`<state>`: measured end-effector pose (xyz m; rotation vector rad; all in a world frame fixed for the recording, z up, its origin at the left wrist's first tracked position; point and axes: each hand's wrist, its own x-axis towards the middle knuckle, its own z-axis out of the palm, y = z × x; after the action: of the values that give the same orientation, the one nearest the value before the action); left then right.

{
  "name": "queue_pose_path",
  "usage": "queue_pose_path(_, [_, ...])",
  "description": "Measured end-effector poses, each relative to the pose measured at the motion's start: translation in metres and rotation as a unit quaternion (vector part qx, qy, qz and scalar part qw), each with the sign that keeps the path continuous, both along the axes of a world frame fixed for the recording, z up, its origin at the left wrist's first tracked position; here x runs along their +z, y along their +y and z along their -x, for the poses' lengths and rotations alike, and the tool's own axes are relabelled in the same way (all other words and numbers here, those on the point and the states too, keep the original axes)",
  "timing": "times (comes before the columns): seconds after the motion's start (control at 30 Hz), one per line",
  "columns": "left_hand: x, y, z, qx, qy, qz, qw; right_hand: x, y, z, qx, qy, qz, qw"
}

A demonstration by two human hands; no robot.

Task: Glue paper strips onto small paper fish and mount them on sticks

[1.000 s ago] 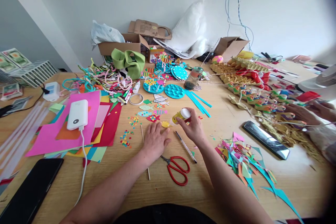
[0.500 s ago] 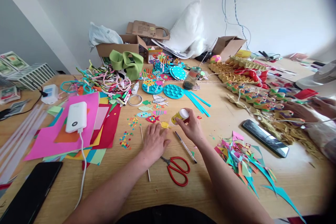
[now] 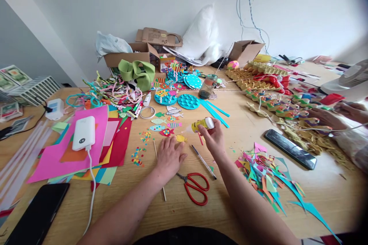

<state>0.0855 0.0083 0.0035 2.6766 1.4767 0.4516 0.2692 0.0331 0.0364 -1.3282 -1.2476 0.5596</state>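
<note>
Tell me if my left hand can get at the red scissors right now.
Probably yes. Your left hand rests just beyond the red scissors, and nothing seems to lie over them. The pen lies off to their right, not across the way.

The right hand point(image 3: 213, 138) and its glue bottle point(image 3: 202, 124) have shifted towards three o'clock, farther from the yellow paper fish point(image 3: 181, 138); the bottle's nozzle, earlier pointing towards eight o'clock, now points nearly to nine.
</note>
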Motion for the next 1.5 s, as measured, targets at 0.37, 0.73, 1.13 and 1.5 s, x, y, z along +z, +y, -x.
queue_pose_path(0.37, [0.001, 0.000, 0.003, -0.003, -0.025, -0.032, 0.999, -0.005, -0.014, -0.035, 0.025, 0.303, 0.042, 0.952])
queue_pose_path(0.73, [0.002, 0.000, 0.004, -0.010, -0.042, -0.050, 0.998, -0.039, -0.006, -0.049, -0.044, -0.057, 0.039, 0.997])
queue_pose_path(1.13, [0.003, 0.002, 0.004, -0.015, -0.058, -0.032, 0.998, -0.052, 0.007, -0.047, -0.003, -0.258, -0.004, 0.966])
queue_pose_path(1.5, [0.004, 0.001, 0.005, -0.018, -0.091, -0.023, 0.995, -0.013, -0.013, -0.003, 0.051, -0.367, -0.011, 0.929])
